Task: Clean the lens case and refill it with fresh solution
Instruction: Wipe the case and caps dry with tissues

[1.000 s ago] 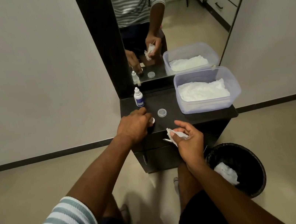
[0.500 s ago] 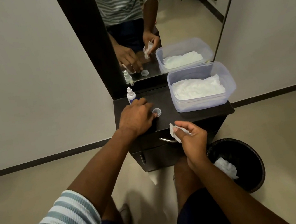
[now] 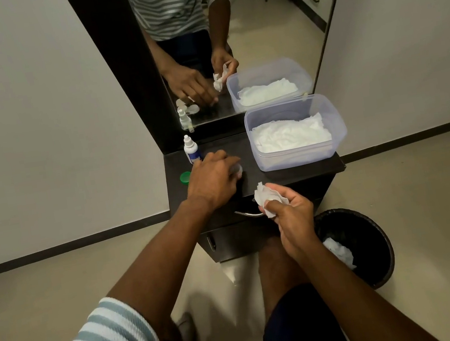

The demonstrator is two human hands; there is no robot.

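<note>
Our left hand (image 3: 212,182) lies on the cabinet top (image 3: 292,177) near its front edge, fingers curled over a small clear lens case cup (image 3: 238,170). A green cap (image 3: 185,177) sits just left of it, the solution bottle (image 3: 192,153) behind, by the back left corner. Our right hand (image 3: 291,214) pinches a crumpled tissue (image 3: 266,196) off the front edge. A tub of tissues (image 3: 296,137) fills the right side.

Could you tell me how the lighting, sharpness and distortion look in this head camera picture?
Head view: dim, soft indoor light; wide-angle bending bows the baseboard and mirror frame; the left hand hides most of the clear lens case part, which looks soft; the tissue in the right hand and the solution bottle read clearly.
</note>
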